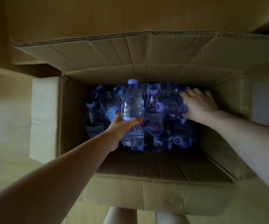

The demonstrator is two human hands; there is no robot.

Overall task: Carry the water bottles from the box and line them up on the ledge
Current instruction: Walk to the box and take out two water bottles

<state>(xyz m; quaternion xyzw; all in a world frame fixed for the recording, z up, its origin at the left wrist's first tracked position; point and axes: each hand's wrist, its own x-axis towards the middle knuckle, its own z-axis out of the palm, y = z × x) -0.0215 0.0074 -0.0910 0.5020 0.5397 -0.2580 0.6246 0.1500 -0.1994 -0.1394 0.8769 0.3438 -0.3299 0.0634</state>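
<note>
An open cardboard box stands on the floor, its bottom covered with several clear water bottles with pale caps and blue labels. My left hand grips one bottle round its middle, lifted above the pile with its cap pointing away from me. My right hand reaches into the right side of the box and curls its fingers round a lying bottle, whose cap points left.
The box flaps stand open at the far side and both ends. Pale floor lies to the left. My legs show below the near wall of the box. The ledge is not in view.
</note>
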